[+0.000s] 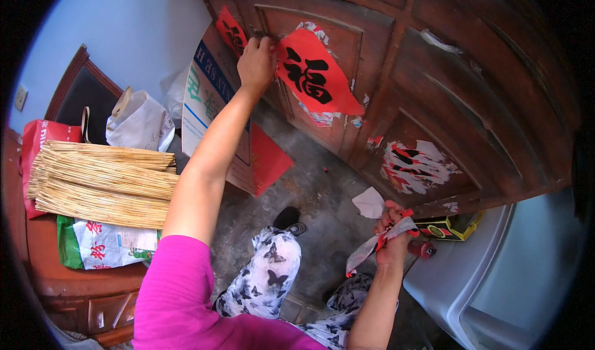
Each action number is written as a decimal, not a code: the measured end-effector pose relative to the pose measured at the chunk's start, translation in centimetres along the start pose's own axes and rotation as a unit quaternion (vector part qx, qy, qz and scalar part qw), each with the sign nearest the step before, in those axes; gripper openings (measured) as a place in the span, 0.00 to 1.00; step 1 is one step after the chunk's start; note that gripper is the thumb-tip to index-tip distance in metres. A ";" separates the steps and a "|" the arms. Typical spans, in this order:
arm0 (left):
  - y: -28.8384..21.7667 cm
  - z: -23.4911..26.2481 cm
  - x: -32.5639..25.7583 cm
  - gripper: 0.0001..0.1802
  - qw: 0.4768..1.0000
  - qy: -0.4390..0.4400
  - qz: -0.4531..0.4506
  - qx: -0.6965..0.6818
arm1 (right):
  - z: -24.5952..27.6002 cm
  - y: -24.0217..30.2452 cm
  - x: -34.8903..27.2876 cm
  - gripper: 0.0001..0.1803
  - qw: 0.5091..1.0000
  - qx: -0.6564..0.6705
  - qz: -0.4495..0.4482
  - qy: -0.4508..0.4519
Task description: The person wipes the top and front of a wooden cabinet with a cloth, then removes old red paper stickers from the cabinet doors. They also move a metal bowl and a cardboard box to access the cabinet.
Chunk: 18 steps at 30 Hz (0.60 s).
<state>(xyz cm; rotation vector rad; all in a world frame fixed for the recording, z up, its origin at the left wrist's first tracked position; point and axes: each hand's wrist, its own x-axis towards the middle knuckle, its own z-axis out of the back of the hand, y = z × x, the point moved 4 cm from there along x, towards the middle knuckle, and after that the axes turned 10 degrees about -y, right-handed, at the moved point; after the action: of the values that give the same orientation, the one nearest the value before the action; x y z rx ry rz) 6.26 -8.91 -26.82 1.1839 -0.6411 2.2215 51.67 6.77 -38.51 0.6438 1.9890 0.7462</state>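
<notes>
My left hand (257, 64) reaches up to a brown wooden cabinet door (291, 9), its fingers closed at the left corner of a red paper diamond (331, 80) with a black painted character. The fingertips are partly hidden. White and red shreds show around the diamond's edges on the door. Low on the right, my right hand (393, 229) is closed around torn paper scraps (362, 254), red on one side and whitish on the other. On a lower panel, a half-scraped paper patch (418, 167) still sticks, white with black and red remains.
A second red paper (230, 31) is on the cabinet further left. A printed cardboard sheet (201, 90) leans below it. Bundled thin sticks (102, 179) and bags lie on the left. A torn white piece (369, 202), a black-and-yellow box (451, 227) and a grey plastic bin (458, 275) are right.
</notes>
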 end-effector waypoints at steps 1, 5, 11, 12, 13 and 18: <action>0.0 -0.2 0.0 0.15 1.000 -0.005 0.002 0.001 | 0.0 0.0 0.0 0.09 1.000 0.003 0.002 0.003; 0.6 -1.0 0.1 0.11 0.999 0.007 0.003 -0.048 | 0.1 -0.1 -0.1 0.10 1.000 0.006 0.005 0.007; 1.2 -1.8 -2.0 0.13 0.981 0.052 -0.021 -0.186 | -0.5 0.5 -0.5 0.09 1.000 0.003 0.010 0.013; 1.3 -1.9 -2.7 0.14 0.978 0.054 -0.004 -0.201 | -0.4 0.5 -0.6 0.09 1.000 0.001 0.015 0.013; 1.5 -2.8 -3.8 0.15 0.972 0.093 -0.019 -0.217 | -0.4 0.5 -0.5 0.09 1.000 0.005 0.012 0.009; 3.5 -5.7 -12.2 0.18 0.899 0.399 -0.064 -0.166 | -0.1 0.1 -0.1 0.09 1.000 0.007 -0.006 0.008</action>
<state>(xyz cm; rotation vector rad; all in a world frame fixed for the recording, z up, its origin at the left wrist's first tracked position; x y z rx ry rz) 6.29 -10.79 -40.64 0.0899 -0.5282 2.1144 51.61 6.73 -38.32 0.6359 2.0135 0.7322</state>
